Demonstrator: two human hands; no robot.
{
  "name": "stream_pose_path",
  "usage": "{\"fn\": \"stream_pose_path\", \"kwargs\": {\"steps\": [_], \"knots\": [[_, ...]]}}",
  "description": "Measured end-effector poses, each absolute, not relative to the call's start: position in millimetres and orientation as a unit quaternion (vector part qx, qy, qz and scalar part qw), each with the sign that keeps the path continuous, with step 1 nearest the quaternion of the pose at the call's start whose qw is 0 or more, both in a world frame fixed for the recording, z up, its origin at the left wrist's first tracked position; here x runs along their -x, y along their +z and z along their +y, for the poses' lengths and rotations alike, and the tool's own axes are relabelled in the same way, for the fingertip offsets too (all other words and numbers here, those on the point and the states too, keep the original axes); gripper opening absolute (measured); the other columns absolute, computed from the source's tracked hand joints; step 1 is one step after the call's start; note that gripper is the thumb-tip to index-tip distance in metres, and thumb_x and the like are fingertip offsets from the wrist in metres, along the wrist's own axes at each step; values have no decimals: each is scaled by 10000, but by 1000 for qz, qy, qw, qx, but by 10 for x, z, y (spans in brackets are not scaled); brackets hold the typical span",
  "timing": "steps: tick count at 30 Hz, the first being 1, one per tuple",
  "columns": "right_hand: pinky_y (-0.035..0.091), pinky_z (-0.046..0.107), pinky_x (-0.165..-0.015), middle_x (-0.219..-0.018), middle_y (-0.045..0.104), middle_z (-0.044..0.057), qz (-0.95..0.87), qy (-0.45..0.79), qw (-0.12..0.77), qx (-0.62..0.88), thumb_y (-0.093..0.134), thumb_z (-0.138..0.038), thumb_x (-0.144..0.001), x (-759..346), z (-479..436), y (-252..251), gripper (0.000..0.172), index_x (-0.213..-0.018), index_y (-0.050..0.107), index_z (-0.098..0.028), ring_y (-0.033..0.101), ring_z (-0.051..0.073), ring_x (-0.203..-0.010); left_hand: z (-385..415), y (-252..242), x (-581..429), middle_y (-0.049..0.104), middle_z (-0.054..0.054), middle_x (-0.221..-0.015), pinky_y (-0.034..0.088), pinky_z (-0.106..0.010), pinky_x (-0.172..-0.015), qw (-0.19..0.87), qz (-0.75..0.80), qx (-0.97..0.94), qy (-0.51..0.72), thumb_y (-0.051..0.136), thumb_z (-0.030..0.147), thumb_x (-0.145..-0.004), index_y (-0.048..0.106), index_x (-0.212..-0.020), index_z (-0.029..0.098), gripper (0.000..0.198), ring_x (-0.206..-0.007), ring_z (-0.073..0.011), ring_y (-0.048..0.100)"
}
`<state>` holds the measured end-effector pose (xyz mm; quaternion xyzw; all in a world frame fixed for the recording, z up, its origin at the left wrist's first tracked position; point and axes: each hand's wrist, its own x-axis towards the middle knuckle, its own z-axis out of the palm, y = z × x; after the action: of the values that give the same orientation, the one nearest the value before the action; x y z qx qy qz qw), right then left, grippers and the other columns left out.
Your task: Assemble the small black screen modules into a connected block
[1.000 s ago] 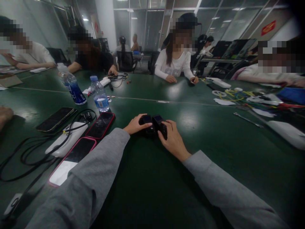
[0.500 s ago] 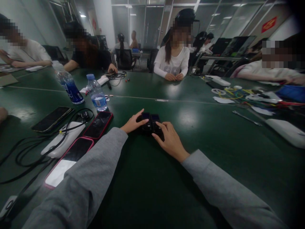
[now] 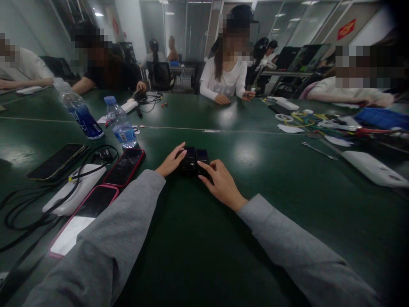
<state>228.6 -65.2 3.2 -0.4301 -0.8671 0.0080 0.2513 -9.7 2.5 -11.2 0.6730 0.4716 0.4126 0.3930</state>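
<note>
Two small black box-shaped devices with dark screens stand side by side on the green table, almost touching. My left hand (image 3: 171,160) grips the left device (image 3: 189,161) at its left side, thumb over its edge and the other fingers partly hidden behind it. At the right device (image 3: 202,156), my right hand (image 3: 222,181) has its index fingertip on the front face and its thumb low by the near corner. The exact kind of these dark devices is hard to make out.
Left of my arm lie a red-edged phone (image 3: 124,167), a pink-edged phone (image 3: 92,204), a black phone (image 3: 57,161) and a cabled white device (image 3: 75,187). Two bottles stand behind. At right are a wrench (image 3: 319,151), a white device (image 3: 373,168) and tangled wires (image 3: 306,119). People sit around.
The view has shifted slightly, moving the scene left. My thumb has drawn back to the left device's edge. Across the table, a person's hand has moved aside with a small object.
</note>
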Motion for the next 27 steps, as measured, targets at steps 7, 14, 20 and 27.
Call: {"fn": "stream_pose_path", "kwargs": {"steps": [7, 14, 20, 27], "knots": [[530, 420, -777, -1126, 471, 123, -843, 30, 266, 468, 419, -437, -1009, -2307, -601, 15, 463, -1444, 403, -279, 528, 264, -940, -20, -40, 91, 442, -69, -1526, 308, -408, -1180, 382, 452, -693, 411, 470, 437, -963, 447, -1449, 234, 528, -1405, -233, 409], [508, 460, -905, -1212, 436, 138, -826, 42, 295, 478, 440, -528, -993, -2319, -628, 22, 470, -1370, 471, -248, 497, 290, -1088, -29, -6, 116, 438, -82, -1523, 376, -441, -1134, 417, 416, -705, 394, 578, 462, -909, 443, -1451, 256, 595, -1366, -262, 455], [425, 510, -1060, -1308, 462, 153, -748, 160, 426, 483, 399, -615, -965, -2344, -237, -107, 567, -1368, 418, -217, 456, 293, -1251, -9, -11, 144, 409, -88, -1541, 337, -487, -1157, 416, 444, -698, 377, 645, 497, -858, 366, -1496, 289, 727, -1416, -298, 387], [565, 444, -885, -1221, 599, 156, -639, 452, 362, 507, 550, -593, -888, -2320, 371, -84, 663, -1409, 385, -217, 630, 271, -1080, 11, -49, 139, 429, -139, -1516, 306, -516, -1170, 425, 449, -685, 386, 724, 492, -792, 329, -1512, 247, 857, -1437, -323, 355]]}}
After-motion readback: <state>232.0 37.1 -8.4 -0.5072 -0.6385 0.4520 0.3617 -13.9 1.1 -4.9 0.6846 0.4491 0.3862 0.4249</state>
